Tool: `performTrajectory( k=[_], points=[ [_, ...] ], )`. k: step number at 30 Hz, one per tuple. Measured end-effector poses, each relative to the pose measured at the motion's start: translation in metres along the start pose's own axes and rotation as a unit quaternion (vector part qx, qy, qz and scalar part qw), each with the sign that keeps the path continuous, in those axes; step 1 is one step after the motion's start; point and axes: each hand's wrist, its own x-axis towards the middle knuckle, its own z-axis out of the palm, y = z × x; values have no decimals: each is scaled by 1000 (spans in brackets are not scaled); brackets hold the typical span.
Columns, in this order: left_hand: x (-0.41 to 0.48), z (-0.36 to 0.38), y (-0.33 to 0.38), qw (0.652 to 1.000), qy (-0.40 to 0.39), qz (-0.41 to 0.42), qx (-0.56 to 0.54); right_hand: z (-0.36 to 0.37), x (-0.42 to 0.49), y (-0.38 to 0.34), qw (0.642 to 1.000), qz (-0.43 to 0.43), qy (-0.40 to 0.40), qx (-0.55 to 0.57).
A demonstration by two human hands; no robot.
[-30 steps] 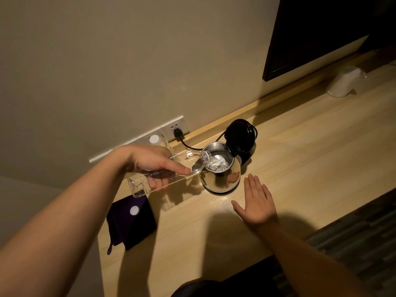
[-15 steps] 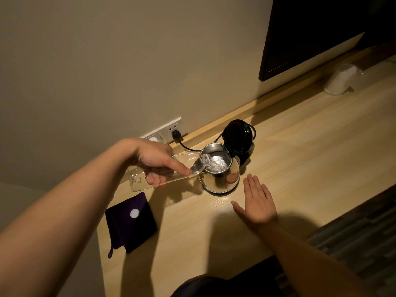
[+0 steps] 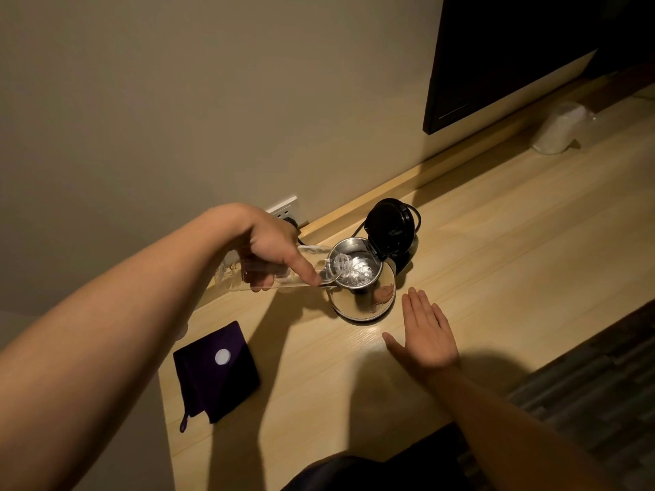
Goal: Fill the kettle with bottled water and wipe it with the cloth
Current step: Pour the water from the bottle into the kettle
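Note:
A steel kettle (image 3: 368, 299) stands on the wooden counter (image 3: 496, 271) with its black lid (image 3: 390, 225) flipped up. My left hand (image 3: 273, 249) grips a clear plastic water bottle (image 3: 276, 274), tipped nearly flat, its mouth over the kettle's rim. Water glints inside the kettle. My right hand (image 3: 425, 334) lies flat on the counter just in front of the kettle, fingers spread, holding nothing. A dark purple cloth (image 3: 219, 380) lies folded at the counter's left end, with a white bottle cap (image 3: 222, 356) on top of it.
A wall socket (image 3: 283, 210) behind my left hand carries the kettle's black cord. A dark screen (image 3: 514, 47) hangs on the wall at the upper right. An upturned clear glass (image 3: 560, 127) stands at the far right of the counter.
My left hand has tipped the bottle's base lower, closer to level, while its mouth stays over the kettle. My right hand has not moved. The head camera has shifted slightly.

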Motion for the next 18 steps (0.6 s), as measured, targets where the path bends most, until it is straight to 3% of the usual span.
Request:
performTrajectory(
  k=[13, 18],
  points=[
    [-11, -2, 33, 989, 62, -47, 130, -4, -1, -2, 1000, 1, 14, 0],
    [-9, -4, 39, 988, 68, -49, 127, -6, -2, -2, 1000, 3, 12, -1]
  ],
)
